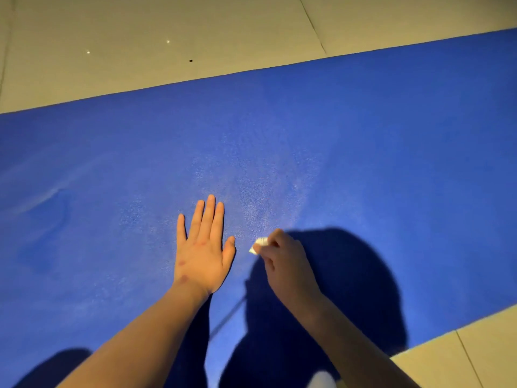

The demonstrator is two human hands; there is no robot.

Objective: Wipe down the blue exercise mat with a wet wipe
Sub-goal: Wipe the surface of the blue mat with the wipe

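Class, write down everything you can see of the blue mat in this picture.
The mat is deep blue with a fine grainy, foam-like surface. It lies flat on pale floor tiles, both long edges in view. Pale streaks mark its middle; a shallow dent shows at left. The left hand rests flat on it, fingers straight; the right hand pinches a small white wipe at its surface. Shadows darken its near part.

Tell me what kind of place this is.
Probably indoors, a home or studio floor: a blue exercise mat lies on pale floor tiles, and the right hand holds a wet wipe.
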